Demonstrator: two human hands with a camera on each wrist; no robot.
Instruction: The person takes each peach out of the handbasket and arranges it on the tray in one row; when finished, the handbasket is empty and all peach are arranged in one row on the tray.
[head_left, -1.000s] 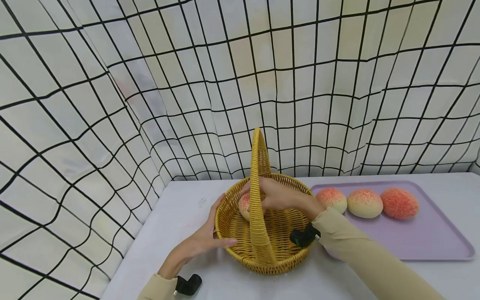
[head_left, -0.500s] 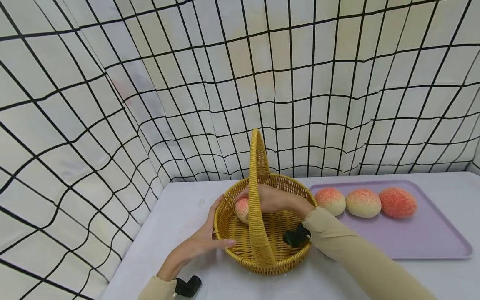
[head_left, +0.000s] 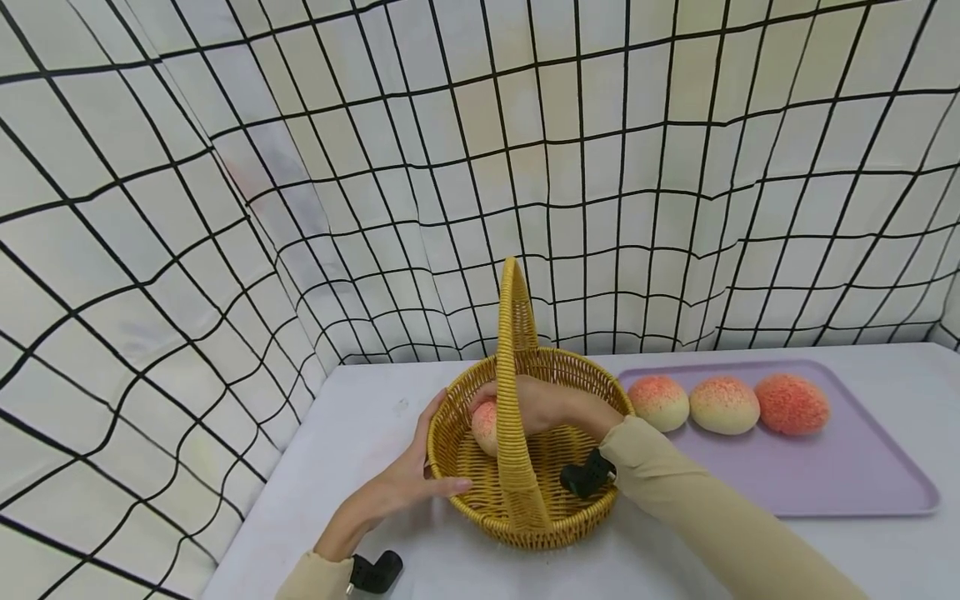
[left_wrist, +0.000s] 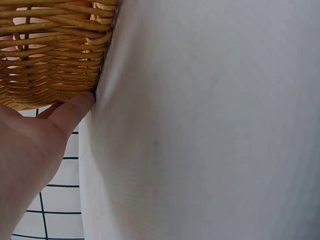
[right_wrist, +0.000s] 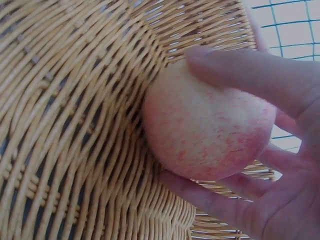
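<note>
A yellow wicker basket (head_left: 573, 532) with a tall arched handle (head_left: 513, 417) stands on the white table. My right hand (head_left: 542, 406) reaches in under the handle and holds a cream-and-red peach (head_left: 483, 429) near the left inner wall. In the right wrist view, thumb and fingers lie on either side of that peach (right_wrist: 210, 135), low against the woven basket (right_wrist: 75, 130). My left hand (head_left: 401, 483) rests against the basket's left side, thumb spread across the front rim. The left wrist view has its fingers pressing the outer wall close to the tabletop.
To the right of the basket lies a purple tray (head_left: 832, 475). Three peaches sit in a row along its back: two pale with red tops (head_left: 657, 403) and a redder one (head_left: 791, 404). A white, black-gridded curtain (head_left: 637, 208) encloses the table's back and left.
My right hand has lowered slightly inside the basket with the peach, its forearm shifting a little left. The left hand and the basket have stayed almost still.
</note>
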